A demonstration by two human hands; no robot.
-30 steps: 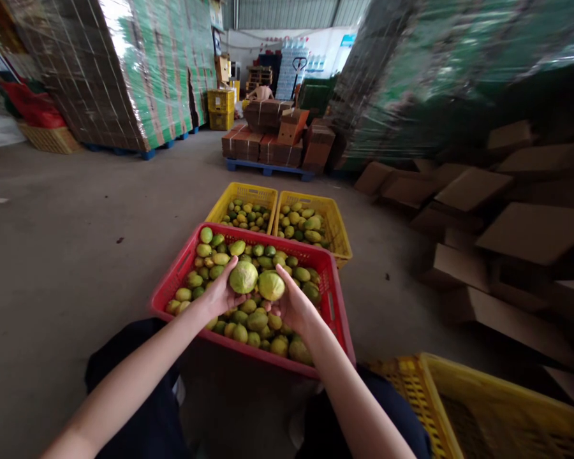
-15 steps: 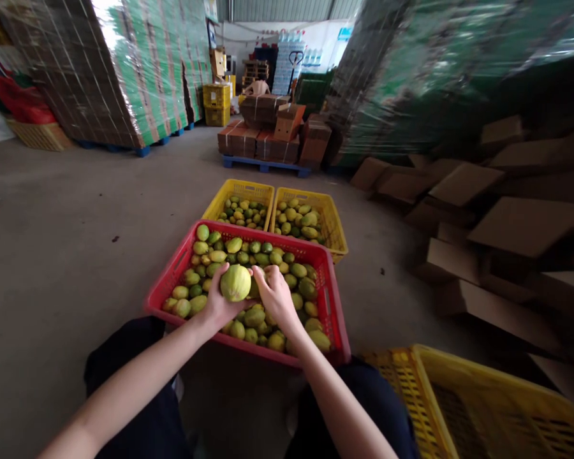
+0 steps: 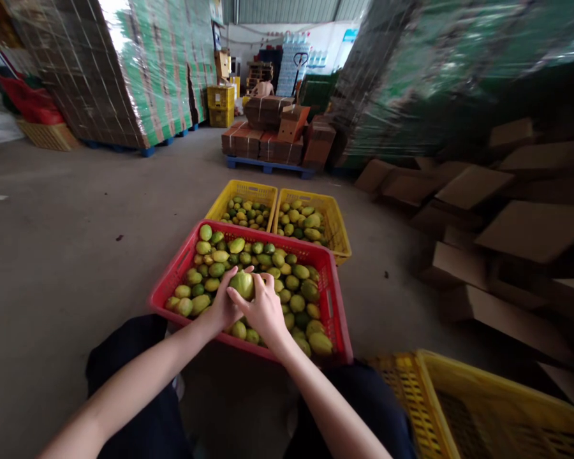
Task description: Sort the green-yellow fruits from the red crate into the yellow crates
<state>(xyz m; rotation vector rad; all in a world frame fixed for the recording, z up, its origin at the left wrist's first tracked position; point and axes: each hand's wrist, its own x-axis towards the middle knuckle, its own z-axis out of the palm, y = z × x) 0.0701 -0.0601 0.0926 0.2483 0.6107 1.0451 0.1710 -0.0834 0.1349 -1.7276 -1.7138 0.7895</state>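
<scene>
A greenish-yellow lemon [image 3: 242,285] is held between both my hands above a red crate [image 3: 335,299]. My left hand [image 3: 224,306] cups it from the left and below. My right hand [image 3: 266,312] grips it from the right, with thumb and fingers around its near and far sides. Beneath my hands the crate is filled with many loose lemons [image 3: 297,303], some yellow and some green. My palms hide part of the held lemon and the fruit below it.
Two yellow crates [image 3: 343,233] with more lemons stand against the red crate's far side. Another yellow crate [image 3: 425,382] is at my right knee. Cardboard boxes [image 3: 469,185] lie heaped at right. Farther back are a blue pallet [image 3: 268,167] of cartons and tall wrapped stacks [image 3: 162,70].
My right hand has moved left and closed around the lemon that my left hand was holding. The lemon has turned and sits slightly farther right in view.
</scene>
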